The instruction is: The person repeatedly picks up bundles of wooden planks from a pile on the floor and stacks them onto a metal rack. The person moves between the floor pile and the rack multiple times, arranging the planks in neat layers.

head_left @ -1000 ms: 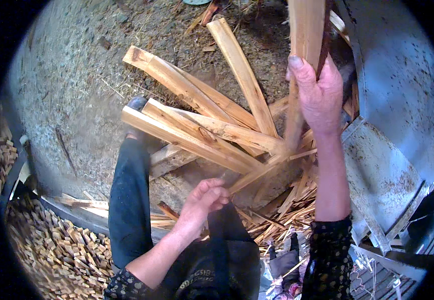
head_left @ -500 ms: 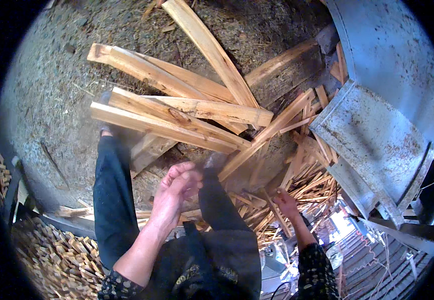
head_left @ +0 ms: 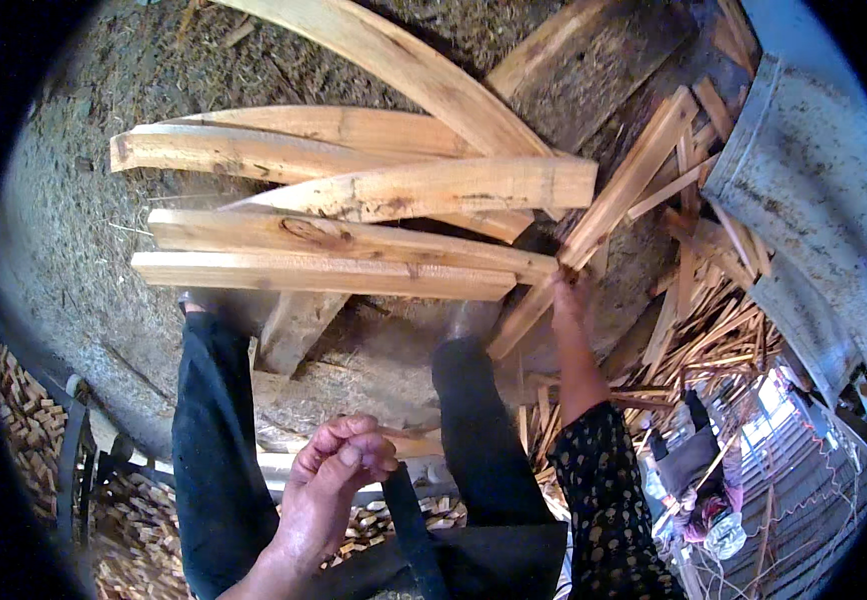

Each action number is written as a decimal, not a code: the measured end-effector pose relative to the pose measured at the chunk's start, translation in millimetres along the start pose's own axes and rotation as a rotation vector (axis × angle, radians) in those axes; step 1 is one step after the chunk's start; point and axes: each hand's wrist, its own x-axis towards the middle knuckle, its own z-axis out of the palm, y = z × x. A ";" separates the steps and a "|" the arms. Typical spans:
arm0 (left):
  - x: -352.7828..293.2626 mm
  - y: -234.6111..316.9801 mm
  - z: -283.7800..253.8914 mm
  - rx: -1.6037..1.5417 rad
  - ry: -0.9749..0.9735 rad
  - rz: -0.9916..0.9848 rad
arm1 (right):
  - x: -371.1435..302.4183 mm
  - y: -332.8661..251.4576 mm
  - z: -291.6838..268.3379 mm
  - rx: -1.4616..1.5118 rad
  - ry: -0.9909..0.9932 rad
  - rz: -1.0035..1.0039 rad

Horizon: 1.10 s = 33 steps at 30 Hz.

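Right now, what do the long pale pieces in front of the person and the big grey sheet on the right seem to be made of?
The long pieces look like raw split wood: pale, unpainted, with grain lines, a knot and rough splintered ends. The right hand reaches one slanted stick of the same wood. The grey sheet seems to be metal, dull and speckled, perhaps dusty or worn; its thin bent edge suggests sheet metal, but I cannot be sure.

A rough woodworking yard: split wooden planks [head_left: 354, 235] piled on a dirt floor [head_left: 74, 230], thin offcut strips [head_left: 714, 330] heaped beside grey metal sheeting [head_left: 814, 180].
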 end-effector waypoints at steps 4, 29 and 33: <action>2.8 -8.6 3.1 0.019 0.053 -0.032 | -31.4 -28.8 -32.4 0.620 -0.282 0.120; 45.2 -1.0 -42.9 -0.268 0.151 0.100 | -162.2 -258.1 -114.7 0.033 -0.558 -0.667; 97.3 -9.1 -71.7 -0.380 0.228 0.155 | -138.3 -308.1 -56.1 -0.177 -0.590 -0.925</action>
